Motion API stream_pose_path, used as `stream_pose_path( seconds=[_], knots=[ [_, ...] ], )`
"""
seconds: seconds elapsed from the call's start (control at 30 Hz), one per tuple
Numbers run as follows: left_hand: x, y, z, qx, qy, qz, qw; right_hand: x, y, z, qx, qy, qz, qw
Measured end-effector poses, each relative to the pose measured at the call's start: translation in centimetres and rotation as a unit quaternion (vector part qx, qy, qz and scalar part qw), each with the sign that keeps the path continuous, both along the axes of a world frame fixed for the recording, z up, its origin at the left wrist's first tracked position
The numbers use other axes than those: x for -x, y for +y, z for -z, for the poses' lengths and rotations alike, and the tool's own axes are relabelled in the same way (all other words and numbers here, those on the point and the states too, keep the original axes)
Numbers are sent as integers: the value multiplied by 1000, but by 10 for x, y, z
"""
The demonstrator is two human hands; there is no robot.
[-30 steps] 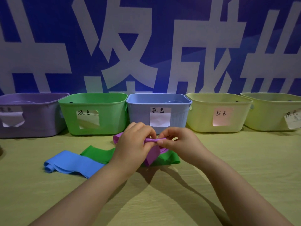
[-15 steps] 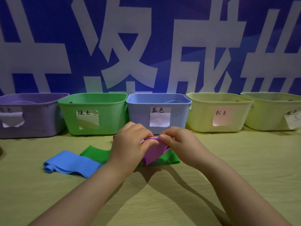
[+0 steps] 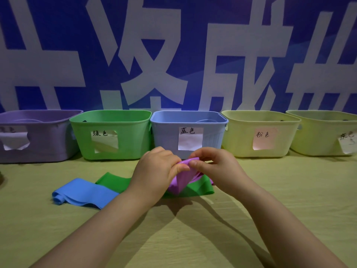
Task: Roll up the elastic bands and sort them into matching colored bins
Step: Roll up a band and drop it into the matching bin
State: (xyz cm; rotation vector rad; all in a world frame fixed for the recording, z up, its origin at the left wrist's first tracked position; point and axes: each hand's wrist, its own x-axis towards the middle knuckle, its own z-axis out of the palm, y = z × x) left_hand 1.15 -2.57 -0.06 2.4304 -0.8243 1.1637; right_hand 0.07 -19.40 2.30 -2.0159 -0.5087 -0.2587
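The label [image 3: 104, 140] on the green bin [image 3: 133, 140] is displaying 绿色, on the blue bin [image 3: 166, 138] 蓝色, on the yellow bin [image 3: 239, 138] 粉色. Those on the purple bin [image 3: 50, 140] and rightmost bin [image 3: 318, 136] are reading only partly. The banner [image 3: 193, 55] is showing 成

Held purple band [image 3: 181, 181] crumpled over green band [image 3: 114, 180]; blue band [image 3: 85, 192] flat leftward (end curled).

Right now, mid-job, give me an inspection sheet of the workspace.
Surface: pale wood-grain table.
Job's things: purple band lifted over green band; blue band lies at left, one end curled; purple bin, green bin, blue bin, yellow-green bin, second yellow-green bin in a row behind.
Clutter: dark patch at far left edge, unclear.
Grippers: left hand and right hand both pinch the purple band.
Cables: nothing seen.
Surroundings: blue banner with large white characters.
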Motion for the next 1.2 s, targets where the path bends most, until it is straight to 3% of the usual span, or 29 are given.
stream_pose_path(
  seconds=[0.13,0.3,0.77,1.0,1.2],
  knots=[
    [1,-2,-1,-8,16,8,1000,-1,-1,-1,-48,24,-14,998],
    [0,-1,3,-32,67,5,997,-3,-1,2,-6,22,2,1000],
    [7,-5,1,53,110,7,993,0,0,1,-15,23,-1,1000],
    [8,-7,1,57,82,-23,995,-2,3,4,73,-26,26,997],
    [9,-8,-4,80,112,9,990,-1,2,4,115,-48,41,991]
  ],
)
